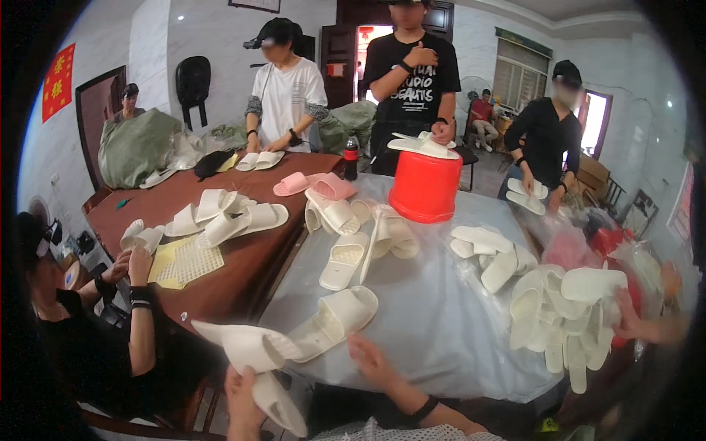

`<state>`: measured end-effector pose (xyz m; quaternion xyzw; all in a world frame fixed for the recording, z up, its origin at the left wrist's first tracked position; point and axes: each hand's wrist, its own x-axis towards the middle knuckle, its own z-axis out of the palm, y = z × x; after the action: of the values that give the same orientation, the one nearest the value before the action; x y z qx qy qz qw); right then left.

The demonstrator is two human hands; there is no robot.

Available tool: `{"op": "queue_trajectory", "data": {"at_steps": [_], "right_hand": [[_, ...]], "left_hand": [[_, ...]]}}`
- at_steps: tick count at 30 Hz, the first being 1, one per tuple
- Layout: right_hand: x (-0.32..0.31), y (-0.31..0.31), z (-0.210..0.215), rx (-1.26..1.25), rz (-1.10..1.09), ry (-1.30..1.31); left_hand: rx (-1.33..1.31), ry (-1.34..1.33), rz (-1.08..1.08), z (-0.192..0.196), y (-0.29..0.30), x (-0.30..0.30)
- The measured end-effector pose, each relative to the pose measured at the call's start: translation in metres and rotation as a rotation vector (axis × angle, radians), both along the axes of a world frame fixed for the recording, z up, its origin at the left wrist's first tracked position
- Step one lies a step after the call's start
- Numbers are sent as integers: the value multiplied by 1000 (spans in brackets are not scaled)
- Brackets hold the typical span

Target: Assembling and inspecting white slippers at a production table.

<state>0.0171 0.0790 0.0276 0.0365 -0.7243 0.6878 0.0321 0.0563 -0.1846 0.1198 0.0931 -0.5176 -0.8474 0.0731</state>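
Observation:
At the lower left, my left hand (243, 397) grips a pair of cream-white slippers (254, 347), one lying across the other with its sole edge downward. My right hand (371, 360) is by the table's near edge, fingers loosely apart and nothing visible in them. Just beyond its fingertips a single white slipper (344, 316) rests on the grey-covered table (434, 294), its heel end overlapping behind the held pair. Farther up the table stand more white slippers (346, 261), some on edge, and a pink pair (316, 185).
An upturned red bucket (425, 187) bears slippers under a co-worker's hand. White slippers (544, 294) pile up at the right, where another person's hand (636, 320) reaches in. A brown-covered table (176, 220) holds slippers and yellow sheets (176, 264). A dark drink bottle (351, 160) stands between.

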Motion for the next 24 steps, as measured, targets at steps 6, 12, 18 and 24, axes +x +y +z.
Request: {"op": "queue_trajectory", "data": {"at_steps": [6, 12, 18, 24], "right_hand": [[90, 23, 15, -252, 182, 250], [122, 73, 5, -101, -426, 225], [96, 182, -7, -16, -649, -41], [85, 179, 7, 441, -914, 138]], "left_hand": [[257, -101, -249, -17, 97, 8], [283, -186, -717, -39, 195, -2], [235, -122, -990, -28, 221, -15], [-854, 461, -526, -50, 169, -63]]}}
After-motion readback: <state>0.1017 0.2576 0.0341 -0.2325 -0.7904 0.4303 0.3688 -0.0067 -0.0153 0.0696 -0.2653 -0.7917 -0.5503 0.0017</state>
